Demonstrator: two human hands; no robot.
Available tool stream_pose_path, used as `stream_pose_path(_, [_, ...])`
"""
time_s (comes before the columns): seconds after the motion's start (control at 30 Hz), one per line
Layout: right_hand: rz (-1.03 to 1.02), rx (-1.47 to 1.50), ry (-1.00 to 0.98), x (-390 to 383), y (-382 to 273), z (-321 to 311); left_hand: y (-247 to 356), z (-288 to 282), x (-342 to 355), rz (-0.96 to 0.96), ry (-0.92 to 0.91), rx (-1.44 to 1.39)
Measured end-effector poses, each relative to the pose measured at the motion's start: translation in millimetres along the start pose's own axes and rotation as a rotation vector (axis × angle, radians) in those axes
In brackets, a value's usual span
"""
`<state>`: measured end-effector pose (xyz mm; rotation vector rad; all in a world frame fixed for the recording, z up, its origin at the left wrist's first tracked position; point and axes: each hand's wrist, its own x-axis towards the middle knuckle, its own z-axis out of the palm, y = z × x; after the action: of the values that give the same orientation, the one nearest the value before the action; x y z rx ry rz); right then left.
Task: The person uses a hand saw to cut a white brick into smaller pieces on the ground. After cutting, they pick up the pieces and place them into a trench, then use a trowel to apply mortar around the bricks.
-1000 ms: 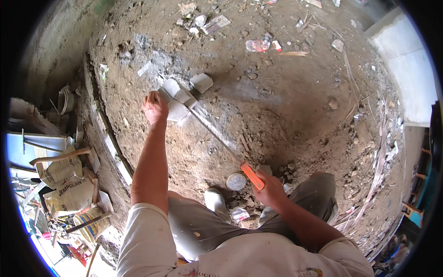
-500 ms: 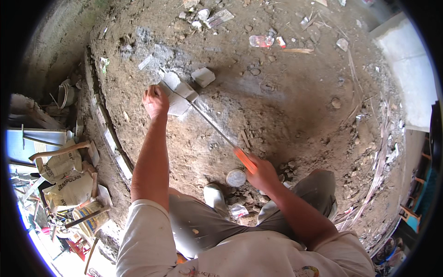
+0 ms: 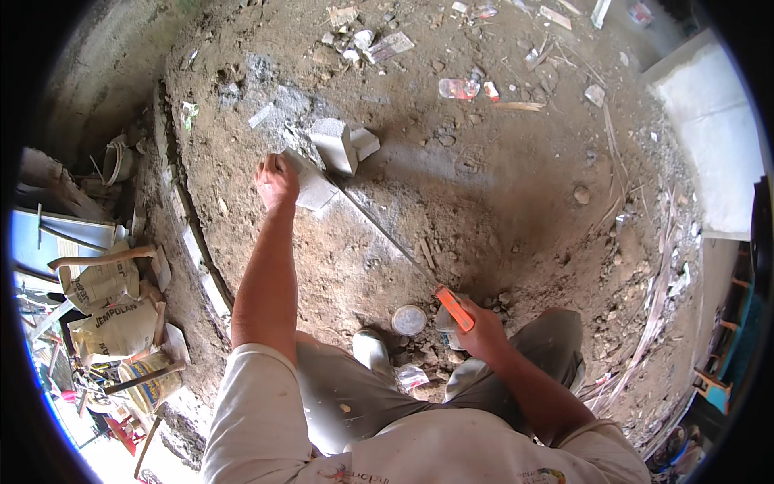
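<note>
Saw (image 3: 387,235) (orange handle (image 3: 456,310) nearer person); long axis slants forward-left.

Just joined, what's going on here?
Someone is crouched over a dirt floor. The right hand grips an orange-handled saw, its blade reaching to the edge of a flat grey block. The left hand is at the block's left edge. A smaller chunk sits just beyond the block, partly hiding another chunk.
</note>
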<state>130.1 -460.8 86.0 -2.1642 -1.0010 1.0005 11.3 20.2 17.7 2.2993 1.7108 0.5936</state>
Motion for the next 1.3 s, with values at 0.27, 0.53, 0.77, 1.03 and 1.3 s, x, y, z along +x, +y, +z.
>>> stream_pose_path(0.27, [-0.104,0.076,0.072,-14,-15,-16,-1,-2,1,0.058,-0.017,0.052])
stream_pose_path(0.53, [-0.083,0.124,0.092,-24,-28,-18,-16,-50,0,0.162,-0.478,-0.109])
stream_pose_path(0.77, [-0.071,0.075,0.07,-27,-29,-19,-36,-76,7,0.15,-0.741,-0.272])
stream_pose_path(1.03, [-0.13,0.028,0.053,0,-36,-6,-52,-21,-18,-0.204,-0.68,-0.545])
stream_pose_path(1.3, [-0.259,0.081,0.092,23,-49,27,-43,0,-27,-0.255,-0.766,-0.316])
